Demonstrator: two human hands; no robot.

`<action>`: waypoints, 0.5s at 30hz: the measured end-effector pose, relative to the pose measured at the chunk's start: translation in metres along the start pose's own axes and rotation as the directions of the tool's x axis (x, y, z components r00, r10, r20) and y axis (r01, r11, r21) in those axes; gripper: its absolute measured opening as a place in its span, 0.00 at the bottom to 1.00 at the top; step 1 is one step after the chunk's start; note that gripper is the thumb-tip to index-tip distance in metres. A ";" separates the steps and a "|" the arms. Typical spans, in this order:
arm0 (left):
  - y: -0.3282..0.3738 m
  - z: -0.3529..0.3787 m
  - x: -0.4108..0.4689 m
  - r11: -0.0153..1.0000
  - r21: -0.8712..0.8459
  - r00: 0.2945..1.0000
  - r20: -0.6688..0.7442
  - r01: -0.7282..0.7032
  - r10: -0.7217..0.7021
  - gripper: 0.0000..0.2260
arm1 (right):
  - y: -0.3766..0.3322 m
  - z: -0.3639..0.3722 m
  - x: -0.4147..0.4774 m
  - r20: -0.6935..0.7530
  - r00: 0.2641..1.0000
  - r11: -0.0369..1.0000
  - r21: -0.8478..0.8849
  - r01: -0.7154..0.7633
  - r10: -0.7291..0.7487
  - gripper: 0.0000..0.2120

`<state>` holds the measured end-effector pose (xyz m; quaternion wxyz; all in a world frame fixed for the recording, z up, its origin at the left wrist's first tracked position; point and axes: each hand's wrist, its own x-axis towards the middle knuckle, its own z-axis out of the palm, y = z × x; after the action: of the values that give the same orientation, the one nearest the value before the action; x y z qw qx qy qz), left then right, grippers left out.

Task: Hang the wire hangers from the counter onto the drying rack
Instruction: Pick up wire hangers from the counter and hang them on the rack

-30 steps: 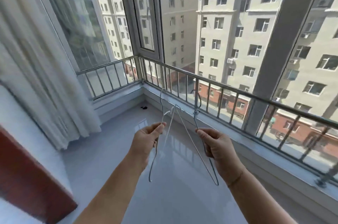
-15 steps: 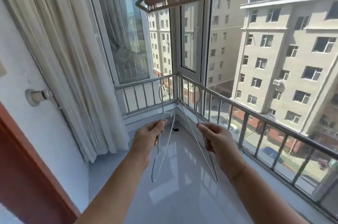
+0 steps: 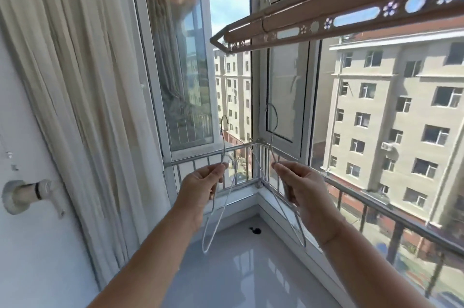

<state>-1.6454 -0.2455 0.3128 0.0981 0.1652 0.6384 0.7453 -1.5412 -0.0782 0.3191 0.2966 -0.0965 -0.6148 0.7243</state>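
I hold one thin wire hanger in each hand, hooks up. My left hand (image 3: 202, 186) pinches the neck of the left wire hanger (image 3: 218, 219), whose hook rises to about window-sill height. My right hand (image 3: 300, 189) pinches the neck of the right wire hanger (image 3: 285, 212), its hook slightly higher. The two hangers are apart, their lower ends splayed outward. The drying rack (image 3: 326, 22), a brownish bar with punched holes, runs overhead from centre to upper right, well above both hooks.
A glossy white counter (image 3: 238, 270) lies below my arms. A metal railing (image 3: 376, 199) lines the windows ahead and right. A pale curtain (image 3: 82, 106) hangs at left beside a wall pipe fitting (image 3: 22, 194). A small dark object (image 3: 255, 230) sits in the corner.
The view has tilted upward, bringing the drying rack fully into sight. Both hands have risen with the hangers, and the two hangers have separated.
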 end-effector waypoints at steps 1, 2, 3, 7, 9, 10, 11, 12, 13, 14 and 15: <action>0.003 -0.006 0.021 1.000 -0.007 1.000 0.014 -0.003 0.003 0.06 | 0.000 0.011 0.016 -0.009 1.000 1.000 0.003 0.013 -0.013 0.06; 0.007 -0.010 0.041 1.000 -0.007 1.000 0.029 -0.007 0.007 0.07 | 0.000 0.021 0.032 -0.016 1.000 1.000 0.009 0.022 -0.022 0.06; 0.010 -0.015 0.060 1.000 -0.003 0.999 0.049 -0.016 0.016 0.07 | 0.000 0.031 0.048 -0.024 0.999 0.999 0.015 0.032 -0.032 0.06; 0.025 -0.028 0.135 0.999 -0.008 0.992 0.118 -0.050 0.050 0.14 | 0.001 0.066 0.112 -0.080 0.994 0.997 -0.022 0.070 -0.071 0.06; 0.029 -0.031 0.169 0.998 -0.027 0.990 0.132 -0.051 0.054 0.13 | 0.001 0.079 0.143 -0.093 0.991 0.995 -0.031 0.091 -0.094 0.06; 0.030 -0.032 0.186 0.998 -0.033 0.989 0.135 -0.052 0.056 0.12 | 0.002 0.085 0.157 -0.095 0.990 0.994 -0.032 0.103 -0.105 0.06; 0.030 -0.032 0.203 0.998 -0.038 0.989 0.137 -0.055 0.060 0.12 | 0.003 0.090 0.173 -0.096 0.989 0.993 -0.032 0.112 -0.115 0.06; 0.030 -0.032 0.220 0.997 -0.048 0.988 0.142 -0.060 0.066 0.12 | 0.005 0.094 0.188 -0.095 0.988 0.992 -0.030 0.121 -0.123 0.06; 0.030 -0.031 0.238 0.996 -0.060 0.986 0.150 -0.066 0.074 0.11 | 0.007 0.098 0.204 -0.098 0.987 0.992 -0.027 0.127 -0.129 0.07; 0.030 -0.030 0.254 0.995 -0.071 0.984 0.161 -0.072 0.082 0.10 | 0.009 0.102 0.221 -0.106 0.986 0.991 -0.023 0.130 -0.132 0.07; 0.031 -0.028 0.272 0.994 -0.077 0.982 0.167 -0.080 0.092 0.10 | 0.011 0.105 0.238 -0.117 0.984 0.991 -0.020 0.133 -0.135 0.07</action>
<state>-1.9056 -0.1795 0.3722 0.1259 0.2520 0.5935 0.7539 -1.7895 -0.0355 0.3861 0.3800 -0.0994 -0.6056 0.6921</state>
